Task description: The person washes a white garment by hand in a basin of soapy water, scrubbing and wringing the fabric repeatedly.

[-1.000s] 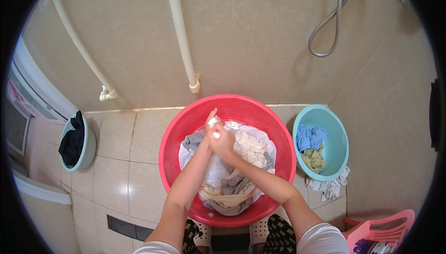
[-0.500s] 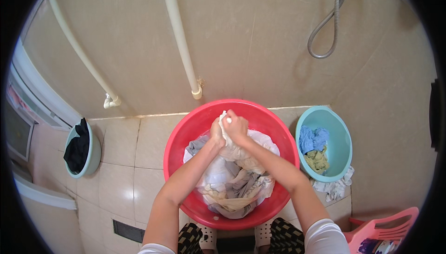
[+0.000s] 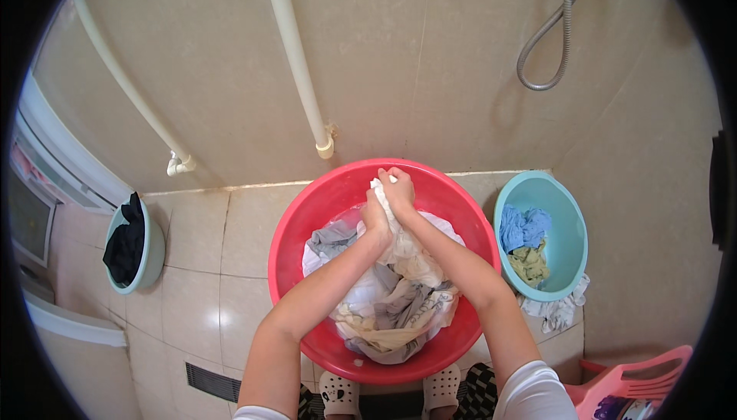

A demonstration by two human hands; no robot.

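A large red basin (image 3: pixel 288 247) stands on the floor in front of me, holding wet white, grey and cream clothes (image 3: pixel 395 305). Over its far half, my left hand (image 3: pixel 375 215) and my right hand (image 3: pixel 398 188) are closed close together on a white cloth (image 3: pixel 403 247). A bit of the cloth shows between the hands, and its lower part hangs down onto the other laundry. The right hand sits slightly farther out than the left. Which kind of garment it is, I cannot make out.
Right of the basin is a light-blue tub (image 3: pixel 568 259) with blue and olive cloths; a white cloth (image 3: pixel 560 306) lies beside it. A pale tub (image 3: pixel 156 255) with black clothing stands left. A pink plastic stool or chair (image 3: pixel 637 378) is at lower right; a floor drain (image 3: pixel 211 381) is at lower left.
Both hands, still gripping the white cloth, have moved a little right and away from me, and the right hand has turned. The view has shifted slightly.
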